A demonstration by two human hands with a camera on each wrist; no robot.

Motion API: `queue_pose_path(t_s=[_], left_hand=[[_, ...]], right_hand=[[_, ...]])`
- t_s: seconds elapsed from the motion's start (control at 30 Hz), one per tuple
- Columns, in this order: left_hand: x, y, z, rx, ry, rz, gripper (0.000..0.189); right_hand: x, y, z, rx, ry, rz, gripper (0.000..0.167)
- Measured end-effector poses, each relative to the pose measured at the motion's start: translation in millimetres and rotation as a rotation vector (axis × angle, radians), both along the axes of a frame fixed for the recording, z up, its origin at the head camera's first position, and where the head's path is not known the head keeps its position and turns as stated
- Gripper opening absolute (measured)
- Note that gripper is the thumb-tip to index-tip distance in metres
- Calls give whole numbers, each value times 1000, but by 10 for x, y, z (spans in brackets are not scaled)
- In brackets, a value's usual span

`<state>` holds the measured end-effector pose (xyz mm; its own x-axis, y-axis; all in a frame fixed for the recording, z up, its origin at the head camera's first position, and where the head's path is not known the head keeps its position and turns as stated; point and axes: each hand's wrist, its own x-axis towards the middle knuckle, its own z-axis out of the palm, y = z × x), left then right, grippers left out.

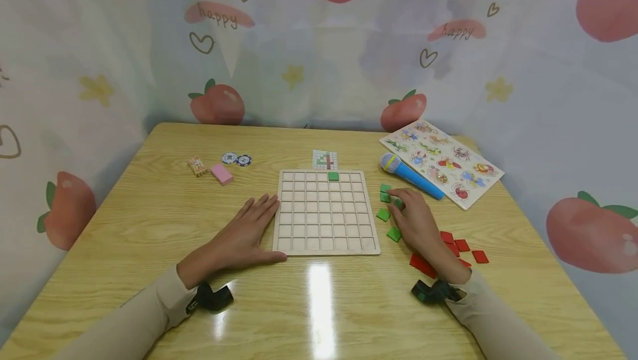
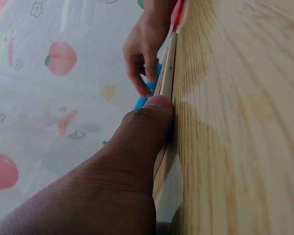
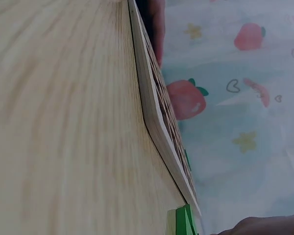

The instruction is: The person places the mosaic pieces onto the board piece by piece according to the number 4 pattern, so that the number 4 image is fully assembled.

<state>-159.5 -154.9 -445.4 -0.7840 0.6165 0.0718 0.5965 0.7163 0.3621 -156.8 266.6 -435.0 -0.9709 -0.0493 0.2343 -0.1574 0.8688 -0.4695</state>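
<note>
A wooden grid board (image 1: 326,252) lies flat in the middle of the table, with one green square tile (image 1: 333,176) in its top row. My left hand (image 1: 244,235) rests at the board's left side, fingers spread, thumb along the near left corner. In the left wrist view, its thumb (image 2: 137,132) lies against the board's edge. Right of the board, my right hand (image 1: 416,221) reaches down over loose green tiles (image 1: 383,214), its index finger and thumb apart around a tile. In the right wrist view, green tiles (image 3: 185,221) show near that hand; contact there is unclear.
Red tiles (image 1: 462,245) lie by the right wrist. A blue toy microphone (image 1: 413,176) rests beside a picture puzzle board (image 1: 443,160) at the back right. Behind the grid board is a pattern card (image 1: 325,159). Poker chips (image 1: 236,159) and a pink block (image 1: 221,174) lie back left.
</note>
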Motion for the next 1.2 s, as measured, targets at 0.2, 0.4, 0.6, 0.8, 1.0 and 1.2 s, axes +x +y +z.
queue_pose_path(t_s=[0.2,0.4,0.6,0.8,1.0,1.2], left_hand=[[11,-55,17,-2,2,2,124],[1,-96,31,-5,9,6,125],[-7,-141,23,-6,1,9,126],[-3,-144,-46,-22,-40,2,127],[14,-120,-69,-44,-45,-3,128],[-15,-38,-22,-43,-40,-2,127]], right_hand=[[-99,-42,-21,10,-4,27,32],[-148,-70,-26,18,-24,21,28],[-144,-118,8,8,-54,22,30],[-155,-348,158,24,-60,124,28],[-419,-800,279,88,-39,354,19],[-767,-1082,319,144,-68,475,17]])
